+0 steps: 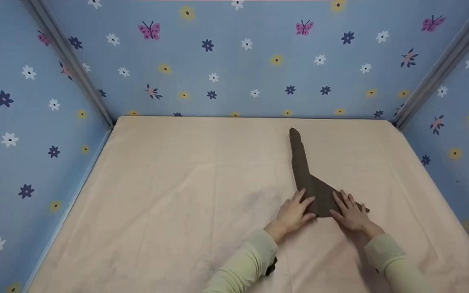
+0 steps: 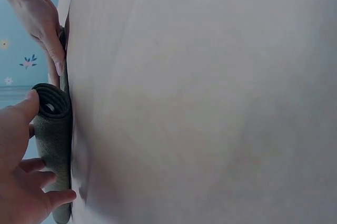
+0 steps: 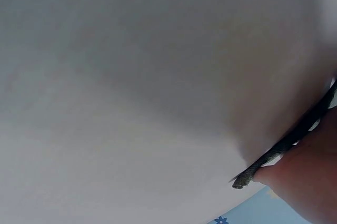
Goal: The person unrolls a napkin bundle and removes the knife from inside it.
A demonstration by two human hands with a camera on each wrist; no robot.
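A dark grey-brown cloth [image 1: 322,199] lies at the right of the table, partly wound into a long, narrow roll [image 1: 299,158] that points to the back edge. In the left wrist view, the near end of the roll [image 2: 55,134] shows its spiral layers. My left hand [image 1: 293,213] rests over this near end, thumb at its top edge and fingers spread along it. Flat on the unrolled triangular part lies my right hand [image 1: 352,213], its fingers extended. The right wrist view shows only a thin edge of the cloth [image 3: 274,153] beside that hand.
A pale, slightly wrinkled sheet [image 1: 157,195] covers the table. Blue panels [image 1: 238,61] with flowers and butterflies stand behind and at both sides, with grey posts [image 1: 73,61] at the back corners.
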